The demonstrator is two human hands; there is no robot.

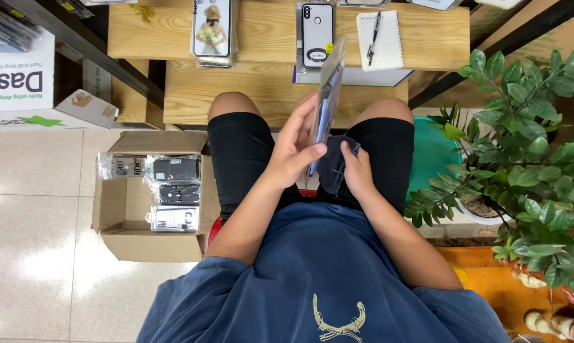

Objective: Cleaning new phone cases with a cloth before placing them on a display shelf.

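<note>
Both hands meet over the lap: the left hand (297, 149) grips a clear plastic sleeve holding a phone case (325, 101), tilted edge-up as if to inspect it, while the right hand (357, 171) pinches a dark soft phone case (333, 166) touching the sleeve's lower end. On the floor to the left an open brown cardboard box (125, 209) keeps more bagged cases, and the light wooden table (261, 38) ahead carries two packaged cases and a white spiral notepad (382, 41) with a pen; a white carton with a green star shape (20, 82) sits far left.

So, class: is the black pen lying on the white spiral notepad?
Yes, the black pen lies on the white spiral notepad.
</note>
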